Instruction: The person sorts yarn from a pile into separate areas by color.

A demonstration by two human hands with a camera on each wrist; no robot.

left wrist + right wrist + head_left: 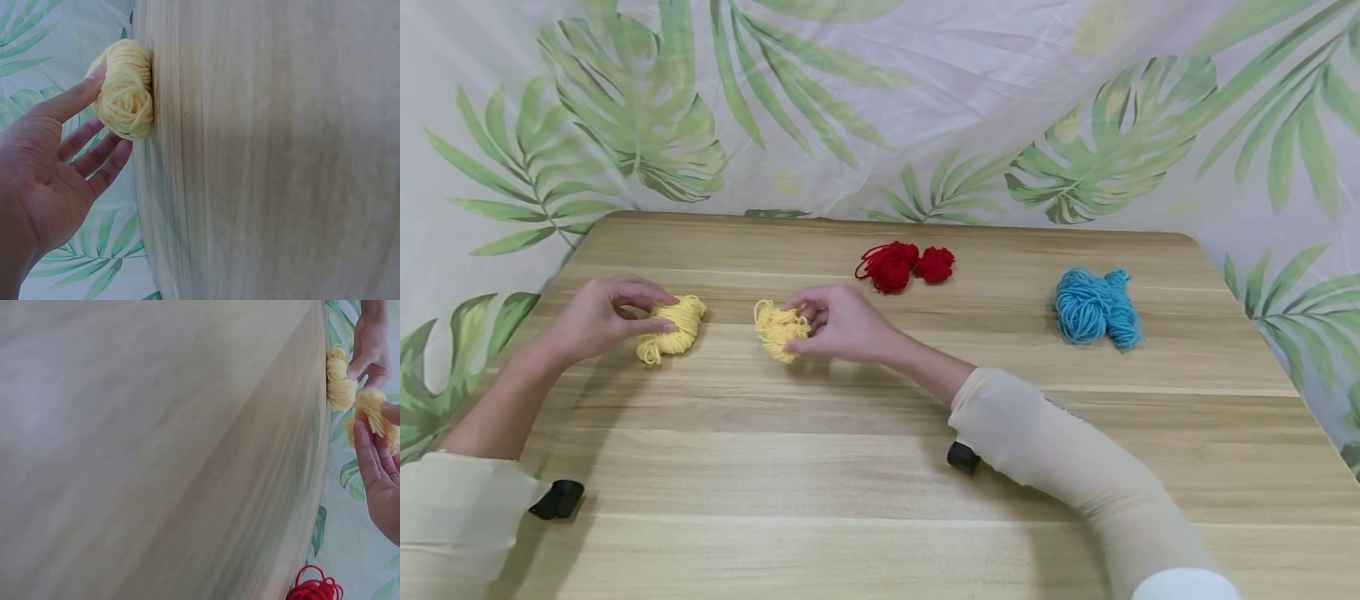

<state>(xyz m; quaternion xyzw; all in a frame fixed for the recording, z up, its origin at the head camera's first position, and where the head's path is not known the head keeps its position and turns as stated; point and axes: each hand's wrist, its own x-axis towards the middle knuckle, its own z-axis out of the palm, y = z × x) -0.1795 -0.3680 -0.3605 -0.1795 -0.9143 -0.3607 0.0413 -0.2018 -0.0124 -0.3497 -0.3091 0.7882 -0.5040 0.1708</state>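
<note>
On the left part of the table, my left hand [606, 312] holds a bundle of yellow yarn [679, 327] between thumb and fingers. In the left wrist view this yarn [128, 94] sits against the wooden surface, with the thumb on one side and the other fingers partly behind it. My right hand [850, 325] pinches a second, looser yellow yarn bundle [781, 331], a short gap to the right of the first. The right wrist view shows that bundle [372, 412] between thumb and fingers, seemingly a little off the table.
Red yarn [891, 267] in two joined clumps lies near the back edge of the wooden table [850, 483]. Farther right is a blue yarn bundle [1093, 307]. A leaf-patterned cloth [970, 92] hangs behind the table.
</note>
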